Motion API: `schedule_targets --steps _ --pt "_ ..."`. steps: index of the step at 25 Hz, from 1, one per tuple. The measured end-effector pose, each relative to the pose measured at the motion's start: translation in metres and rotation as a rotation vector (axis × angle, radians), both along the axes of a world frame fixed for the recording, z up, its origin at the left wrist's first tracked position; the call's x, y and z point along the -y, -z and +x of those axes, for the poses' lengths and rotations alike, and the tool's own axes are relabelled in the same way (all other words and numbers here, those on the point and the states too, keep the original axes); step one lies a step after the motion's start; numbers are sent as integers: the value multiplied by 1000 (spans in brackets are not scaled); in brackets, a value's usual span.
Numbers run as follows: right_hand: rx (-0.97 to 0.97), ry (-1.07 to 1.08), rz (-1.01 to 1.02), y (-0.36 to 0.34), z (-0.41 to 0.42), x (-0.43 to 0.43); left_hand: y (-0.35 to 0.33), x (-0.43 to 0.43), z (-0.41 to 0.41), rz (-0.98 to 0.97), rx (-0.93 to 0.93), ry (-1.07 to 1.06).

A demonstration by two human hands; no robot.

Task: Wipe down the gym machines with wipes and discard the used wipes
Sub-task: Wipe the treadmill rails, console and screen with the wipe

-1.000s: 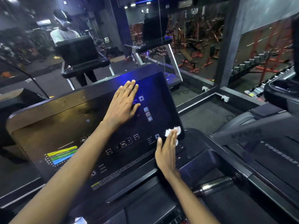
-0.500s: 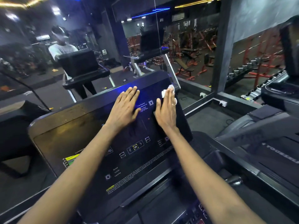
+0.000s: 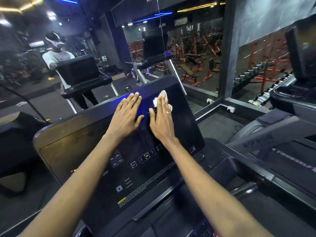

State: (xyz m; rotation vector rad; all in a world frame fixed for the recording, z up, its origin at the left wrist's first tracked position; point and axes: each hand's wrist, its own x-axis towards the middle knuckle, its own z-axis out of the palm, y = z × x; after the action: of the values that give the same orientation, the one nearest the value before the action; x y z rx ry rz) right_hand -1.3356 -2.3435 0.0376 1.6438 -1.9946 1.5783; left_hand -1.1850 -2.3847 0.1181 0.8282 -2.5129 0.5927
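A black treadmill console screen [image 3: 184,120] fills the middle of the view, tilted up towards me. My left hand [image 3: 125,117] lies flat on its upper part with straight fingers reaching the top edge. Beside it, my right hand [image 3: 161,120] presses a white wipe [image 3: 162,97] flat against the screen near the upper right; the wipe pokes out past my fingertips and at the little-finger side. Lit touch buttons, among them an OK key [image 3: 146,156], show lower on the screen.
A mirror wall [image 3: 85,40] stands just behind the console and reflects a person and treadmills. A second treadmill [image 3: 282,151] sits close on the right. Red weight machines and a dumbbell rack [image 3: 253,74] lie beyond. A dark pillar [image 3: 227,48] rises at right.
My right hand slid the wipe from the screen's lower right corner up to its upper right part, then slightly left towards my left hand. My left hand stayed flat on the screen.
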Motion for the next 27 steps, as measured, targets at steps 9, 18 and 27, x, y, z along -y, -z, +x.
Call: schedule_targets --steps 9,18,27 --pt "-6 13 -8 -31 -17 20 1 1 16 -20 -11 5" --pt "251 165 75 64 25 -45 10 -5 19 -23 31 14" --pt "353 261 287 132 39 -91 26 -14 25 -28 115 -7"
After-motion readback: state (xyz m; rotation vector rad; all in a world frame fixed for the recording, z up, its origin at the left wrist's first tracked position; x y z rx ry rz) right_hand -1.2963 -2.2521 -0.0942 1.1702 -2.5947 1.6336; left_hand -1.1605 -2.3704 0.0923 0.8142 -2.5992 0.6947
